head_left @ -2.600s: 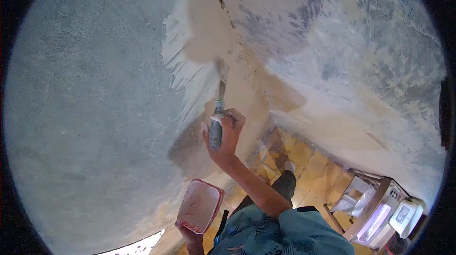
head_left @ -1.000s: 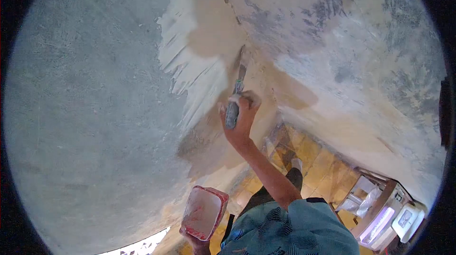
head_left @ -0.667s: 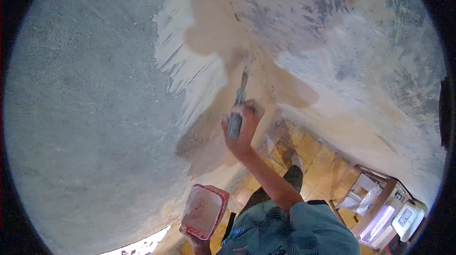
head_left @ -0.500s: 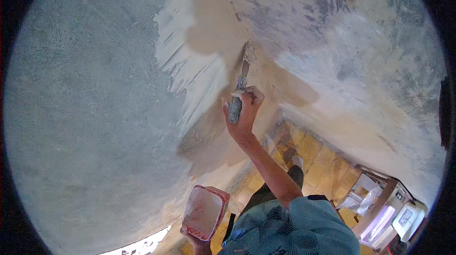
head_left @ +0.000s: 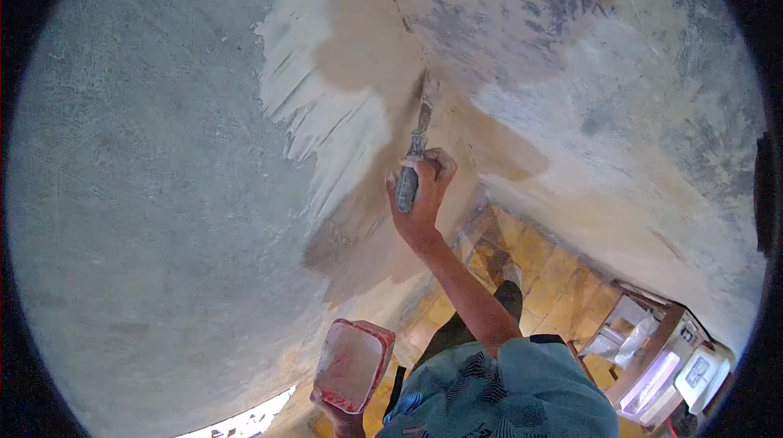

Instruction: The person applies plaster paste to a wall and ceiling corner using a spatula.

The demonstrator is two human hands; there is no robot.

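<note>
My right hand (head_left: 424,193) is wrapped round the grey handle of a putty knife (head_left: 425,112). The blade points up into the corner where two walls meet, its tip right at the joint. On the left wall (head_left: 163,193), a pale band of filler (head_left: 342,103) with ragged, streaked edges runs beside the corner. Low in the view, my left hand (head_left: 342,420) grips a red tub (head_left: 352,365) from below. White paste coats the tub's inside and rim, and most of the fingers are hidden beneath it.
The right wall (head_left: 620,112) is patchy white and grey. Yellow floor tiles (head_left: 542,275) lie below, with my foot on them. At lower right stands a small shelf unit (head_left: 652,356), with a white device (head_left: 703,377) at its edge. Bright light shows through an opening (head_left: 245,423) at lower left.
The putty knife and my right hand have shifted very slightly right along the corner, the blade still at the joint. The tub in my left hand stays where it was.
</note>
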